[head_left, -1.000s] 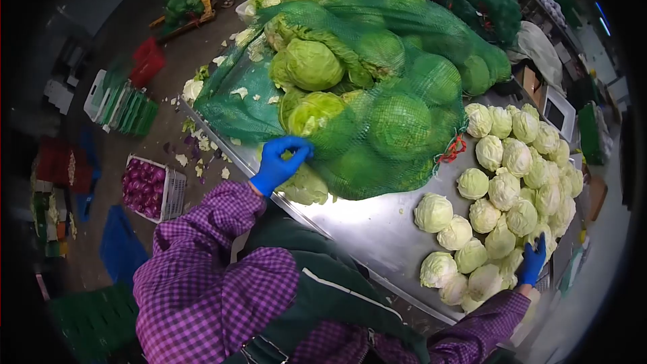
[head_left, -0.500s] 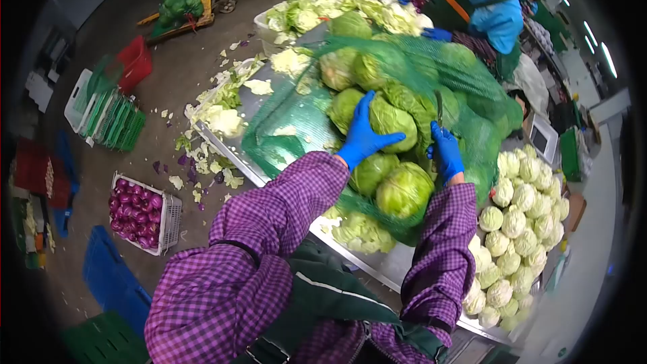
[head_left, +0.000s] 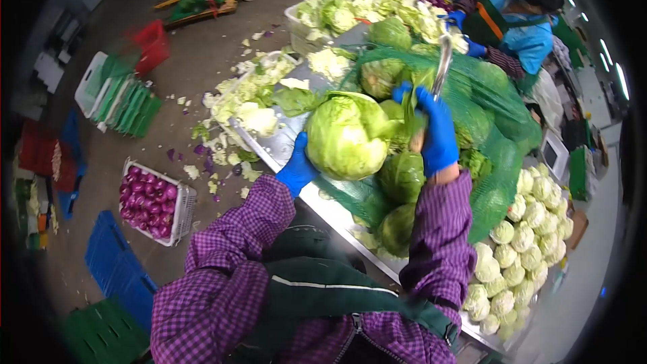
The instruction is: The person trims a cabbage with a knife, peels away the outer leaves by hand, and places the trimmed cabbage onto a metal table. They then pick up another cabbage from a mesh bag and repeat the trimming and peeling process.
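Note:
My left hand (head_left: 296,167), in a blue glove, supports a pale green cabbage (head_left: 345,138) from its left side, above the metal table's edge. My right hand (head_left: 439,136), also gloved in blue, is closed round a knife (head_left: 443,67) whose shiny blade points up and away. Part of its wooden handle shows below the fingers. A strip of green leaf (head_left: 409,109) is at the right fingertips, just right of the cabbage. Under and behind both hands, more cabbages (head_left: 402,176) lie in an opened green mesh bag (head_left: 495,135).
Trimmed cabbages (head_left: 522,256) are piled at the right end of the table. Leaf scraps (head_left: 256,120) lie at its left edge and fill a bin (head_left: 296,30) behind. A crate of purple onions (head_left: 182,212) stands on the floor. A co-worker (head_left: 529,34) is at the far right.
My left hand has lifted a cabbage out of the pile and brought it left and nearer. My right hand has risen with the knife, its blade now clearly visible. The view has shifted slightly.

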Available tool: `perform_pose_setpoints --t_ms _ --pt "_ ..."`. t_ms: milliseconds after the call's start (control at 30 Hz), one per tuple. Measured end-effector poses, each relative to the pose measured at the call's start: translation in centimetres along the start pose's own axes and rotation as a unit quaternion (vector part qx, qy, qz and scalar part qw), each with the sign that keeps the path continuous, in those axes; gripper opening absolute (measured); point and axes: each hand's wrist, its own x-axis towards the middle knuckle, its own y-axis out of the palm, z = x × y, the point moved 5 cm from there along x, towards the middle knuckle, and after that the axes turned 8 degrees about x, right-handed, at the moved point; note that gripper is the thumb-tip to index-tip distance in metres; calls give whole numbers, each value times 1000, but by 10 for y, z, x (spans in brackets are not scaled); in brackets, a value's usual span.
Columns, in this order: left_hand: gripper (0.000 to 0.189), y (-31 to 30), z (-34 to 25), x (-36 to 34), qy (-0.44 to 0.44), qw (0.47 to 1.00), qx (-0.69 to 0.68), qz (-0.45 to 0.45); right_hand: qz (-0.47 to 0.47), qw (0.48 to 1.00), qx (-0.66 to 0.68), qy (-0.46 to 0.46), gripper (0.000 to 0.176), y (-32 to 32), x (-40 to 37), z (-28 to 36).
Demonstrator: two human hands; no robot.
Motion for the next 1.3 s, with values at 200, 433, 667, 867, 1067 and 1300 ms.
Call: perform_pose_setpoints --t_ms 200,433,667,867,1067,1300 --pt "79 -48 -65 -40 53 991 51 -112 142 958 -247 -1 53 -7 70 -104" --pt "72 -116 -131 -17 -55 965 255 -27 196 914 -355 3 68 52 62 -156" --pt "78 -122 -175 45 -17 982 189 -1 147 861 -488 -7 61 80 97 -196" --pt "76 -89 -201 55 149 599 785 -41 110 777 -620 21 54 91 102 -243" --pt "70 -128 -203 54 134 724 666 -116 -59 834 -545 61 55 4 143 -294" --pt "61 -157 -179 36 23 912 364 -190 26 880 -460 -117 56 25 108 -222"
